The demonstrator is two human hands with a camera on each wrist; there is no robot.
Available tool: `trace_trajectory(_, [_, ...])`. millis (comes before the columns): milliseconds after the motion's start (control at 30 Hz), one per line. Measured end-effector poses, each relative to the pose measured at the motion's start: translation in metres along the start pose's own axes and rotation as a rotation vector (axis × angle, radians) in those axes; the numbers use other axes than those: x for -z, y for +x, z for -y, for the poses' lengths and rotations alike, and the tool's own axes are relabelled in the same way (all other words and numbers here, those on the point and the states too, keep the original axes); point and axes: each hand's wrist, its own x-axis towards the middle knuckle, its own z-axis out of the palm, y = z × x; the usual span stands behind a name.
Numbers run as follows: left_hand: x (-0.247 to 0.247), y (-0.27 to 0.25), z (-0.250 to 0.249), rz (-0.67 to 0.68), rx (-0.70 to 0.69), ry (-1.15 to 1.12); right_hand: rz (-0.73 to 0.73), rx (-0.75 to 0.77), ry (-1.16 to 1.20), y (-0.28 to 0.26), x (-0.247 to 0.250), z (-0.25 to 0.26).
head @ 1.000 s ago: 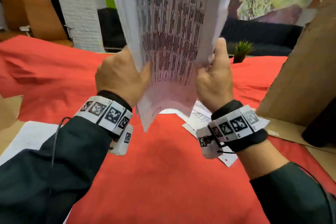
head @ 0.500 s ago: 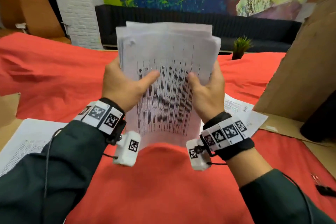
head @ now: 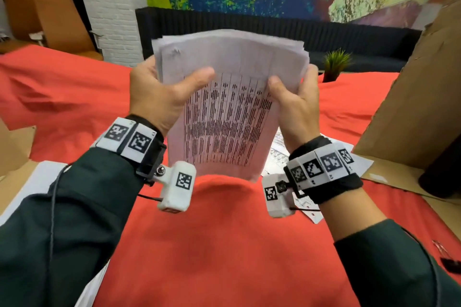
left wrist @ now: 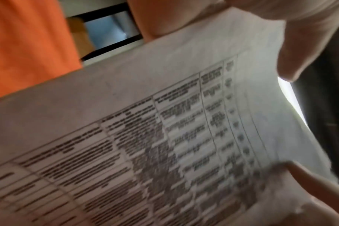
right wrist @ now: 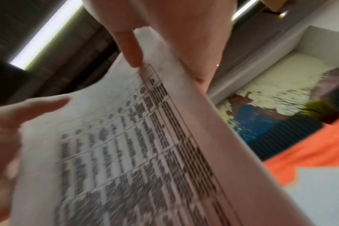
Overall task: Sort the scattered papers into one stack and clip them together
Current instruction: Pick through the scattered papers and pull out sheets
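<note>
I hold a stack of printed papers upright above the red tablecloth. My left hand grips its left edge, thumb across the front sheet. My right hand grips the right edge the same way. The top sheet carries a printed table, blurred in the left wrist view and the right wrist view. More loose sheets lie on the cloth behind my right wrist. A black binder clip lies at the far right edge of the cloth.
A large cardboard box stands at the right. A white sheet and brown cardboard lie at the left. A small potted plant stands at the table's far edge, with a dark sofa behind it.
The stack has come down from high in front of the camera to chest height. Both hands have shifted their grip to the side edges, and the sheets now sit more evenly.
</note>
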Motion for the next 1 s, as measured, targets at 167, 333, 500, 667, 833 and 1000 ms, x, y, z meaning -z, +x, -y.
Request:
trace_trajectory(167, [0.016,-0.030,0.050,0.119,0.223,0.102,0.043,-0.227,-0.151,-0.021,0.004,-0.043])
trace_trajectory(333, [0.011,-0.021,0.040,0.004,0.120,0.124,0.017,-0.036,-0.148,-0.012,-0.003,-0.034])
trace_trajectory(500, [0.020,-0.055,0.063,0.059,0.261,0.169,0.034,-0.209,-0.120,-0.046,0.010,-0.063])
trace_trajectory(667, [0.007,-0.060,0.069,-0.006,0.290,0.288,-0.006,-0.138,-0.179,-0.049,0.004,-0.068])
trace_trajectory(833, [0.003,-0.058,0.066,-0.083,0.324,0.195,-0.020,-0.153,-0.176,-0.052,-0.001,-0.074])
trace_trajectory(1000, [0.014,-0.070,0.087,-0.019,0.399,0.209,-0.004,-0.204,-0.203,-0.055,-0.005,-0.086])
